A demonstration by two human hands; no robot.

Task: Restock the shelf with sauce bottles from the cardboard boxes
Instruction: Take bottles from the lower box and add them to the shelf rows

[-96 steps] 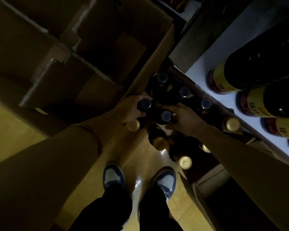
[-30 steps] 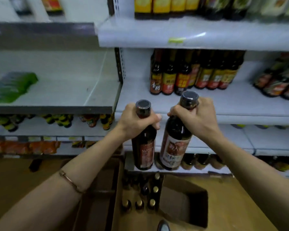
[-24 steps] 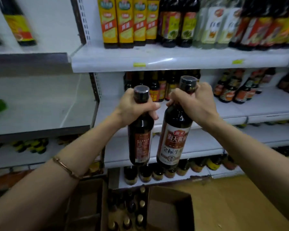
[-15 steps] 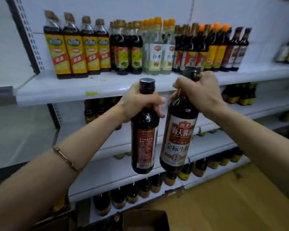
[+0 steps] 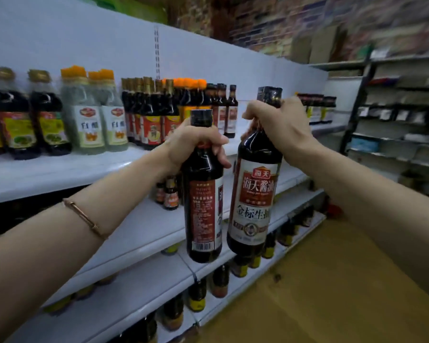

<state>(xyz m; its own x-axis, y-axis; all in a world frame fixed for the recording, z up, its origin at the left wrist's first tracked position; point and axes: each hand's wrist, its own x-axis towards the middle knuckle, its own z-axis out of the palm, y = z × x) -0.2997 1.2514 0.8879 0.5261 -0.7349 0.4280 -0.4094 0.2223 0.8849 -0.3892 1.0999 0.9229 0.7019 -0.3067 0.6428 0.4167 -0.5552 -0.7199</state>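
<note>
white store shelving [image 5: 60,169] runs in tiers across the view, above a tan floor [image 5: 320,293], with a dark rack [image 5: 394,115] of blurred goods at far right. on the upper shelf stand dark bottles with green-and-yellow labels [image 5: 18,120], pale bottles with orange caps marked 白醋 [image 5: 94,117], then a row of dark bottles with red labels [image 5: 156,112]. lower tiers carry more dark bottles [image 5: 196,293], their labels too blurred to read. held up in front of the shelves, side by side and nearly touching, are two dark sauce bottles. the right bottle [image 5: 255,194] shows its front label: 海天, 海天酱油, 金标生抽. the left bottle [image 5: 203,206] shows its back label, fine print and a barcode. the right hand [image 5: 280,127] has its fingers wrapped round its bottle's neck; the left hand [image 5: 193,144] grips the other's neck likewise. a thin gold bracelet [image 5: 84,219] circles the left forearm.
</note>
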